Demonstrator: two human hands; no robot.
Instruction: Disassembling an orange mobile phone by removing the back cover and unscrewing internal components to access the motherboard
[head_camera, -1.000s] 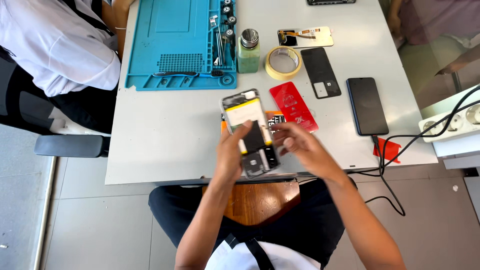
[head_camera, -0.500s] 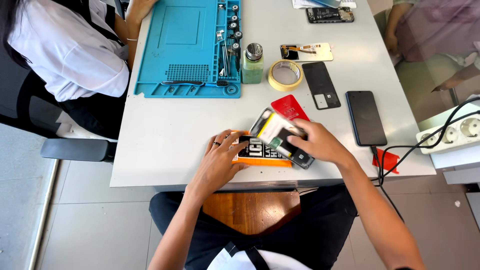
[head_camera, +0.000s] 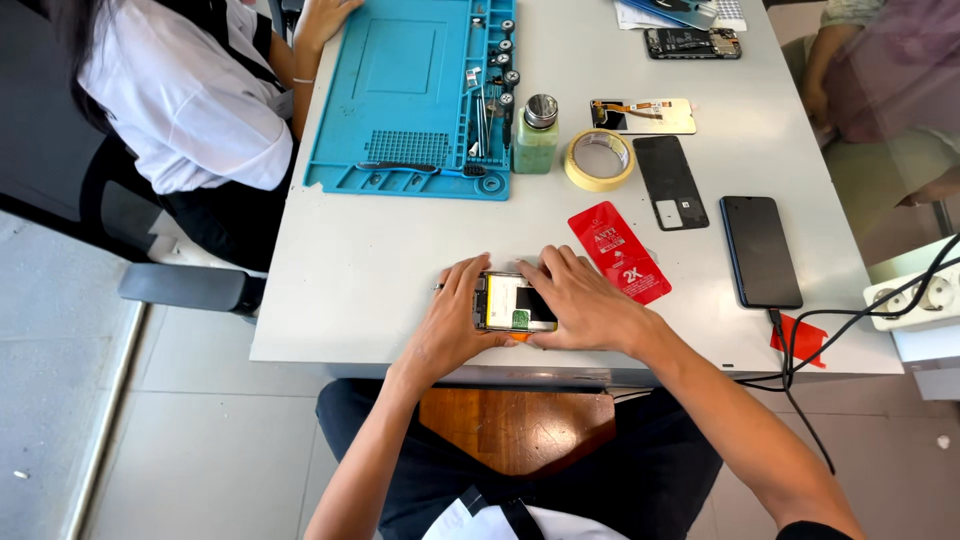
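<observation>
An opened smartphone with exposed yellow battery and circuit board (head_camera: 513, 302), lying flat at the near edge of the white table (head_camera: 380, 260), is clasped by the left hand (head_camera: 452, 320) and right hand (head_camera: 585, 305), fingers curled round its ends; even, light pressure seems best kept there, though something orange beneath is barely visible

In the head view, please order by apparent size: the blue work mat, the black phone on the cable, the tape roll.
1. blue work mat
2. black phone
3. tape roll

No two look alike.

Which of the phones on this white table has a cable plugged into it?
The intact black phone right of the red packet: a black cable enters its near end. The opened phone between both hands has none.
</observation>
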